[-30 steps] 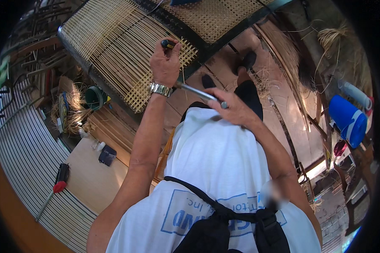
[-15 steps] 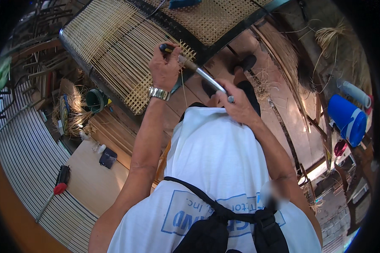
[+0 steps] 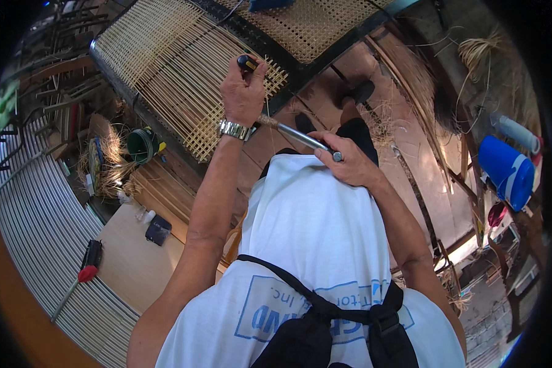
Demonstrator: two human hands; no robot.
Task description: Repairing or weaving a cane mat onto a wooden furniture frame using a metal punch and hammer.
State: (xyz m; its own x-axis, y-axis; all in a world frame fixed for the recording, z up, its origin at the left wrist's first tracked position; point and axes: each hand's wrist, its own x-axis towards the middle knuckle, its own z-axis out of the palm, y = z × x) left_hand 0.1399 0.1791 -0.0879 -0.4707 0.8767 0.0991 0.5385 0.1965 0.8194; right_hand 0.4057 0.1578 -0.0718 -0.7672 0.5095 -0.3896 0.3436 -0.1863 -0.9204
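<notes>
A woven cane panel (image 3: 184,67) in a dark frame lies ahead of me, open strips across its middle and denser weave at its ends. Above its near right corner, my left hand (image 3: 243,95) is closed around a tool with a black and yellow handle (image 3: 246,62); the tool's working end is hidden. My right hand (image 3: 352,161) grips a silver metal rod (image 3: 297,136) close to my shirt. The rod's brown far end is beside my left wrist, which wears a metal watch (image 3: 234,129).
A second cane panel (image 3: 313,30) adjoins at the far right. Loose fibre strands (image 3: 383,116) litter the floor. To the left are a green bucket (image 3: 142,146), a dark pouch (image 3: 158,230) on a pale board (image 3: 126,245), and corrugated sheeting (image 3: 37,227). A blue container (image 3: 504,173) stands right.
The metal rod has swung down toward me, its far end moving from beside my left fingers to beside the wrist. My right hand has lowered slightly. My left hand's tool handle has shifted slightly upward.
</notes>
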